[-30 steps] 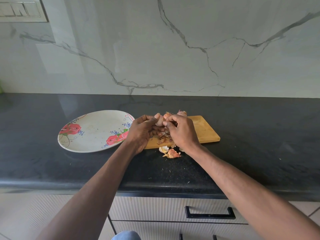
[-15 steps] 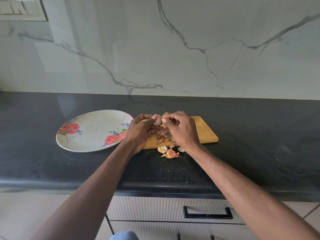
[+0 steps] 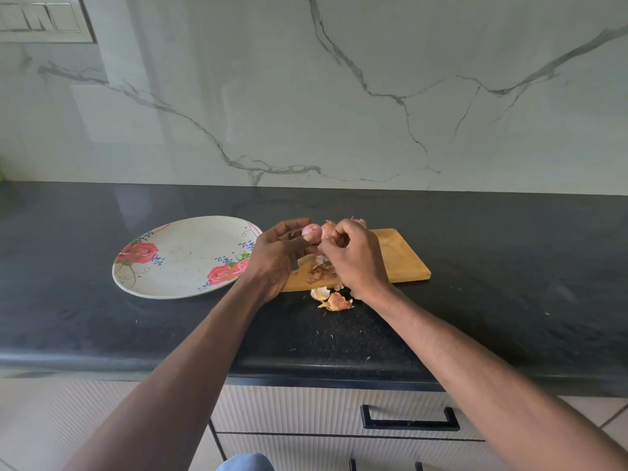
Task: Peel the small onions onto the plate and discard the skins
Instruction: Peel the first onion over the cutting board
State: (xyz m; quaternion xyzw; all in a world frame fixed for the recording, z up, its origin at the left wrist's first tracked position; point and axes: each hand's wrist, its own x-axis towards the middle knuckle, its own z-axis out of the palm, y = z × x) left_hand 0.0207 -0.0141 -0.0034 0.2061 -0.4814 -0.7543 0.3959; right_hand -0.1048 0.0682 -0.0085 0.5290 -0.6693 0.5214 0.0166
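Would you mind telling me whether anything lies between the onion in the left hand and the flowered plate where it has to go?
Nothing visible does. The left hand holds the peeled onion just right of the plate, whose near rim lies beside that hand.

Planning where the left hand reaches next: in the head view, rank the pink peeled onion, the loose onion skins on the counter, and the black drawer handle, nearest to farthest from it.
1. Pink peeled onion: held in the left hand.
2. Loose onion skins: on the black counter, right of the hand, in front of the board.
3. Black drawer handle: below the counter edge, farthest.
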